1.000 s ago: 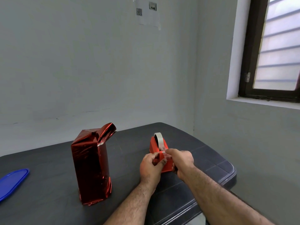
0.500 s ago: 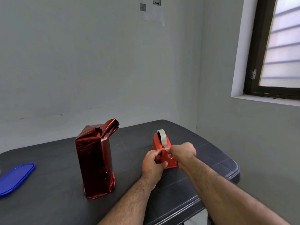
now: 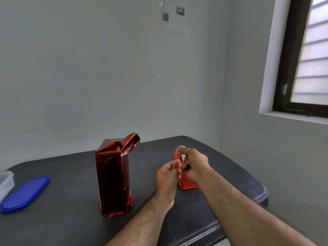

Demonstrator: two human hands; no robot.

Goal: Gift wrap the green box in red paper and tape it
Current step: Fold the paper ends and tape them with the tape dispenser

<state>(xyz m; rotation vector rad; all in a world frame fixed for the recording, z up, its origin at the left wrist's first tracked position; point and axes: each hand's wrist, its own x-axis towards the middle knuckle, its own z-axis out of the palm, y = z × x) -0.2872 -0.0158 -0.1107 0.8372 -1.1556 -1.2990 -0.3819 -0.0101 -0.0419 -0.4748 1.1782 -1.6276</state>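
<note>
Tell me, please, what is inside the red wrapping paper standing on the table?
Only the red wrapping paper shows, upright, its top flap loose. Whatever it covers is fully hidden, so no green box can be seen.

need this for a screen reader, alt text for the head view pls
A right hand pinches a strip of tape above a red tape dispenser that the left hand steadies, on a dark table. A tall box wrapped in red paper stands left, top flap loose.
</note>
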